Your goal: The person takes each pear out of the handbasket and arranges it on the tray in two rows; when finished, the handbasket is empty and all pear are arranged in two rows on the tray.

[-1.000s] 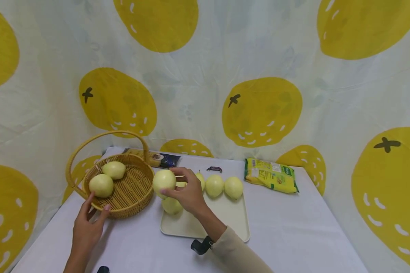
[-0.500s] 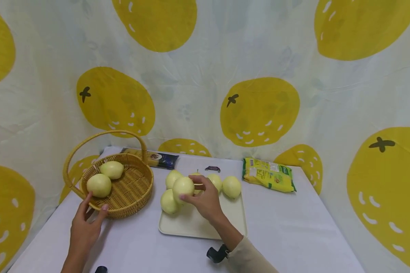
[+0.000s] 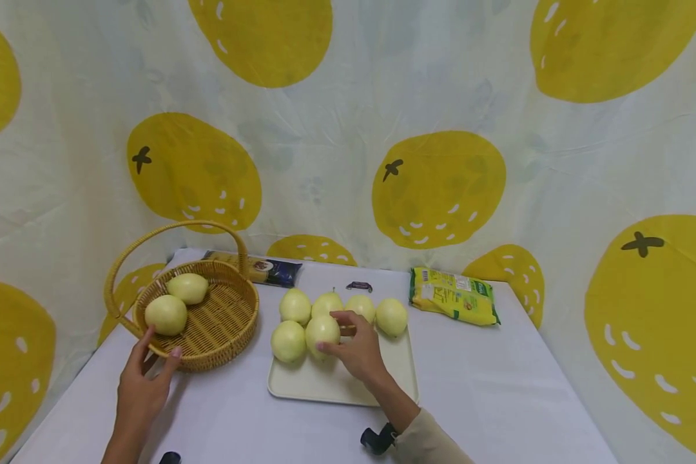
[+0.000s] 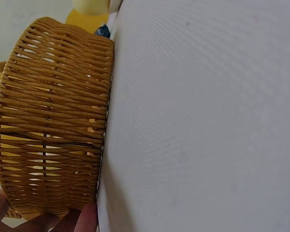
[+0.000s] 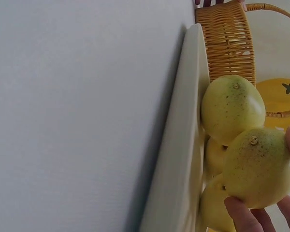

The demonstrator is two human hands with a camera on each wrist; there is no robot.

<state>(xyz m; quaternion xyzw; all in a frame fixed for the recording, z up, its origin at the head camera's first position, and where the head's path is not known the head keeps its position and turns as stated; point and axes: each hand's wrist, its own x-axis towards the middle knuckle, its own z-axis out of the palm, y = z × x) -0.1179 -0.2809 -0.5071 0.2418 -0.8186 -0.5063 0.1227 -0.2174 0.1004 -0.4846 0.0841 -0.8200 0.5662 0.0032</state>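
Near the front left of the tray, my right hand [image 3: 356,351] holds a pale yellow pear [image 3: 323,335] between thumb and fingers. The right wrist view shows this pear [image 5: 259,166] against another pear [image 5: 233,108]. Several more pears stand on the cream tray [image 3: 325,385], most in a row along its back. At the left is a wicker basket [image 3: 223,351] with a tall arched handle, with two pears [image 3: 165,314] inside. My left hand [image 3: 143,393] grips the basket's near side; in the left wrist view its fingers [image 4: 89,217] touch the woven wall [image 4: 53,111].
Behind the basket lies a dark blue and yellow packet [image 3: 275,272]. A yellow and green bag [image 3: 455,296] lies at the back right, and a small dark wrapped item [image 3: 359,286] sits behind the tray. A fruit-patterned curtain [image 3: 313,167] hangs around the white-covered table [image 3: 475,393].
My right hand has carried the pear rightward from beside the basket and down to the tray, next to the front-left pear. My left hand keeps its hold on the basket.
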